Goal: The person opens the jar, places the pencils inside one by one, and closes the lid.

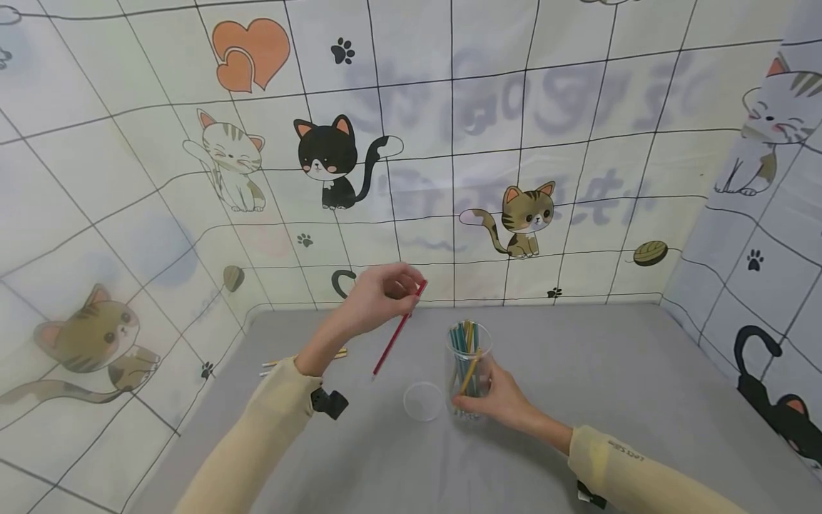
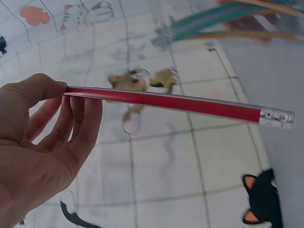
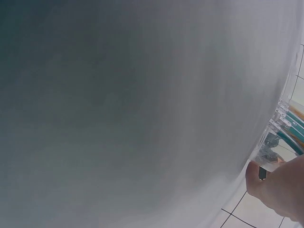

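My left hand (image 1: 384, 296) pinches a red pencil (image 1: 398, 337) near its upper end, between thumb and fingers. The pencil slants down to the left, its silver ferrule end lowest; the left wrist view shows that ferrule (image 2: 276, 118) at the far end from my fingers. My right hand (image 1: 504, 398) grips a clear plastic cup (image 1: 457, 357) low on its side. Inside the cup stand several green and yellow pencils (image 1: 467, 339). In the right wrist view my thumb (image 3: 280, 190) and some green pencils (image 3: 292, 128) show at the right edge.
A clear round lid (image 1: 422, 401) lies on the grey tabletop (image 1: 578, 350) just left of the cup. A few yellow and white pencils (image 1: 340, 353) lie farther left, partly hidden behind my left forearm. A white cloth with printed cats (image 1: 411, 178) hangs behind the table.
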`<control>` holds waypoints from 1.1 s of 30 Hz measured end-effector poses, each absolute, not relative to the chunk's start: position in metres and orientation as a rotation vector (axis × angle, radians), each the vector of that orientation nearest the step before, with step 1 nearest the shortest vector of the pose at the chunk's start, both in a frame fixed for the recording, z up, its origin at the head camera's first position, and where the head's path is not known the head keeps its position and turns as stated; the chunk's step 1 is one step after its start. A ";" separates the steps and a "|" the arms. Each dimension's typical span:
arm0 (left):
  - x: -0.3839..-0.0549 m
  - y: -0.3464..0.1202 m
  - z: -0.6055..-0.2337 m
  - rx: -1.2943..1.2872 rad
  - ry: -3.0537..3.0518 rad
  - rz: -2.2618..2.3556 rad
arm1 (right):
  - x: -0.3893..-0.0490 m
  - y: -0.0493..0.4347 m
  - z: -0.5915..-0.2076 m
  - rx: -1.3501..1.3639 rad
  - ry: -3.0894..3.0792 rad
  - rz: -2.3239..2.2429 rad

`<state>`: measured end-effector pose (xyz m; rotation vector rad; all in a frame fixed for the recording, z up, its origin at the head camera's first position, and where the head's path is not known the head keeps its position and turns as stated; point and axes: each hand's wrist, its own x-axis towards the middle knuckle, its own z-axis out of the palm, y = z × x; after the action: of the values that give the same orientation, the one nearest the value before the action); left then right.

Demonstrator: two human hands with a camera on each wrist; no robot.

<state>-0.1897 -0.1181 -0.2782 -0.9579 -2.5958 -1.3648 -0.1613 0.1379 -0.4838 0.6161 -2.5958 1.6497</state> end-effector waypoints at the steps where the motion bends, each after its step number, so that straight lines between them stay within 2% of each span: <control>1: -0.189 -0.111 -0.274 -0.982 -2.577 -1.361 | -0.161 0.138 -0.484 0.611 -2.597 1.649; 10: -0.188 -0.070 -0.246 -1.148 -2.434 -1.333 | -0.162 0.137 -0.484 0.608 -2.597 1.693; 20: -0.183 -0.049 -0.229 -1.151 -2.241 -1.546 | -0.163 0.138 -0.484 0.607 -2.585 1.705; 27: -0.182 -0.038 -0.230 -1.171 -2.032 -1.636 | -0.166 0.136 -0.483 0.614 -2.572 1.721; 33: -0.182 -0.029 -0.249 -1.194 -2.042 -1.618 | -0.164 0.138 -0.486 0.597 -2.585 1.713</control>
<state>-0.1815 -0.0286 -0.2488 -1.1943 -2.0416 -1.6180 -0.1637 0.1384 -0.4858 0.5972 -2.5853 1.7126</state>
